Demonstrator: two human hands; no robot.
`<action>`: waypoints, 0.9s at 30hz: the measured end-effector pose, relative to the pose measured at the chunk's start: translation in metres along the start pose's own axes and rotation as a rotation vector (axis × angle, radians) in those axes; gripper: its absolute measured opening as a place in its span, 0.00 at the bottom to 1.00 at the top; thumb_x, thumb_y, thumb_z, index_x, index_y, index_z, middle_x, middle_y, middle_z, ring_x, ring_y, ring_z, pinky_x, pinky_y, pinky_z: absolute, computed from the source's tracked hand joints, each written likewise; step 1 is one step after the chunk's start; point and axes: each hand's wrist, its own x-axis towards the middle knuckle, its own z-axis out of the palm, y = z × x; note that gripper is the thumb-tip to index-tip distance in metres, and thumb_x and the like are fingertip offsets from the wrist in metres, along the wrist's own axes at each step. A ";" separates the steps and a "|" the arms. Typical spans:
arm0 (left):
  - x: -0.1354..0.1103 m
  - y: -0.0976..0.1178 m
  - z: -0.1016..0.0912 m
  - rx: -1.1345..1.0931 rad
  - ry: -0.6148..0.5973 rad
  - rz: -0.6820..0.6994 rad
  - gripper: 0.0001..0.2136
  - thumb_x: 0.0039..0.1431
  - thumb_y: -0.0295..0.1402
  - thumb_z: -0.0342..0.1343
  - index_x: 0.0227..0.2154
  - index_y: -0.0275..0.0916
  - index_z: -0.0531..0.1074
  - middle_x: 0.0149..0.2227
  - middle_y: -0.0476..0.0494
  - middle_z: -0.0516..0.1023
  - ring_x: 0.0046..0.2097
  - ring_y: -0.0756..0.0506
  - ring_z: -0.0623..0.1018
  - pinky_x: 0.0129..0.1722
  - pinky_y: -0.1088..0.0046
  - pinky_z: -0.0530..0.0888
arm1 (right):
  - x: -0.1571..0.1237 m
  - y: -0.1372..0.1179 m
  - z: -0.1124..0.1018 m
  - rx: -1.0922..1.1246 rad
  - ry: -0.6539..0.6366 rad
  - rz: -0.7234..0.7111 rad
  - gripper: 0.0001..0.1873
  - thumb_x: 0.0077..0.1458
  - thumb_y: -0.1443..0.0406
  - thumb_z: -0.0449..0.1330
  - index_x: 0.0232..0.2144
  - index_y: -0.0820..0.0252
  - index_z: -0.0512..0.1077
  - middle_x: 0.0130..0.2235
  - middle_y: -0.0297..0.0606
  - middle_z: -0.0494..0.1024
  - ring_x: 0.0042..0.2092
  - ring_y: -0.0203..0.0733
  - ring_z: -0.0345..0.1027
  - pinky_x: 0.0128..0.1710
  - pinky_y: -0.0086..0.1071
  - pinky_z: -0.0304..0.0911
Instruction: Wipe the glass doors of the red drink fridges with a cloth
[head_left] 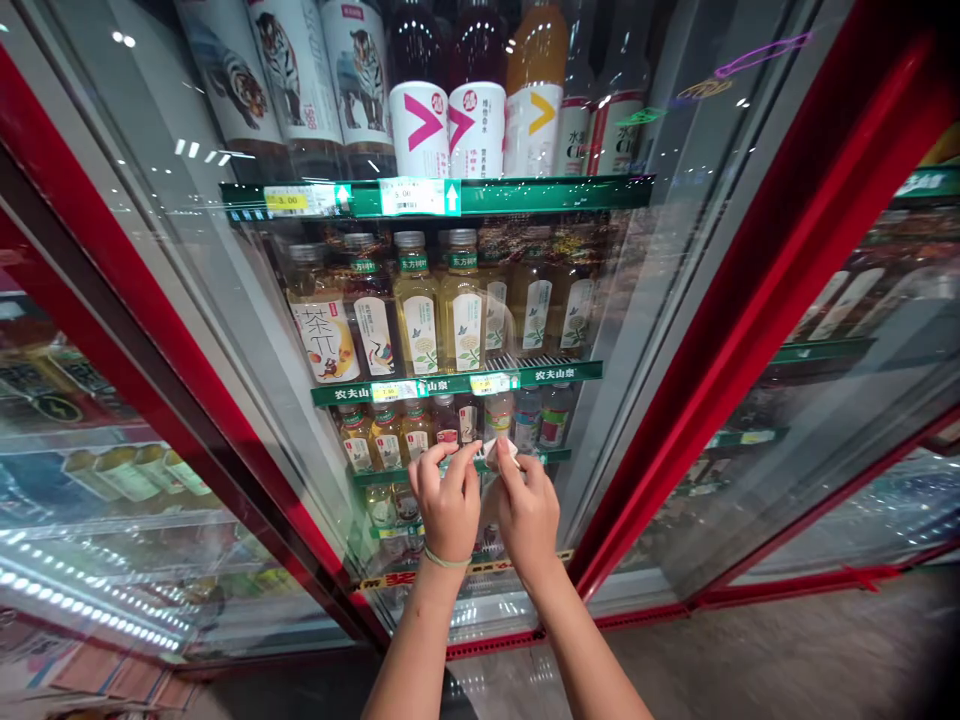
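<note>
Both my hands reach into an open drinks cooler at the third shelf down. My left hand [448,505], with a thin band on its wrist, has its fingers curled against the green shelf rail [457,462]. My right hand [527,510] pinches a small white price tag [501,449] at that rail, thumb and finger closed on it. Small tea bottles [386,437] stand just behind the rail.
The shelf above holds pale tea bottles [463,315], and the top shelf holds larger bottles with white labels [418,110]. A red-framed glass door [757,300] stands open at the right; another glass door [142,330] is at the left. Brown floor [787,660] lies below.
</note>
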 end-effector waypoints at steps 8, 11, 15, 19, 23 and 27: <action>0.004 -0.009 -0.010 0.036 0.028 -0.003 0.13 0.65 0.23 0.57 0.45 0.45 0.81 0.43 0.42 0.75 0.48 0.44 0.74 0.53 0.63 0.68 | 0.000 -0.013 0.004 0.002 -0.026 -0.026 0.40 0.63 0.73 0.52 0.73 0.44 0.51 0.43 0.40 0.74 0.38 0.40 0.70 0.38 0.31 0.67; 0.006 -0.014 -0.016 0.042 0.042 -0.010 0.13 0.65 0.23 0.56 0.44 0.45 0.81 0.42 0.42 0.75 0.47 0.45 0.74 0.52 0.63 0.68 | 0.000 -0.016 0.004 -0.033 -0.014 -0.026 0.39 0.63 0.73 0.52 0.72 0.41 0.52 0.43 0.40 0.75 0.38 0.40 0.70 0.37 0.30 0.66; 0.007 -0.022 -0.021 0.053 0.056 -0.019 0.12 0.65 0.23 0.57 0.44 0.45 0.81 0.42 0.43 0.74 0.46 0.45 0.74 0.52 0.64 0.68 | 0.003 -0.023 0.005 -0.050 0.042 0.011 0.41 0.63 0.73 0.52 0.74 0.43 0.47 0.43 0.40 0.75 0.37 0.40 0.70 0.35 0.30 0.66; 0.006 -0.028 -0.026 0.062 0.054 -0.017 0.11 0.64 0.24 0.58 0.44 0.44 0.81 0.43 0.42 0.74 0.46 0.45 0.74 0.53 0.63 0.68 | 0.004 -0.030 0.004 -0.003 -0.037 -0.065 0.39 0.65 0.73 0.53 0.72 0.40 0.51 0.42 0.38 0.76 0.38 0.39 0.71 0.37 0.29 0.66; 0.008 -0.033 -0.031 0.064 0.068 -0.015 0.11 0.64 0.24 0.58 0.45 0.43 0.80 0.43 0.42 0.74 0.47 0.45 0.74 0.53 0.63 0.68 | 0.003 -0.034 0.005 -0.044 0.017 -0.002 0.41 0.64 0.73 0.52 0.73 0.41 0.49 0.42 0.39 0.76 0.37 0.39 0.69 0.35 0.28 0.64; 0.009 -0.038 -0.038 0.077 0.072 -0.026 0.10 0.65 0.25 0.58 0.45 0.43 0.80 0.42 0.42 0.74 0.46 0.45 0.75 0.53 0.63 0.68 | 0.005 -0.045 0.009 0.001 -0.009 -0.086 0.40 0.64 0.73 0.53 0.73 0.45 0.49 0.42 0.39 0.76 0.37 0.38 0.69 0.38 0.30 0.65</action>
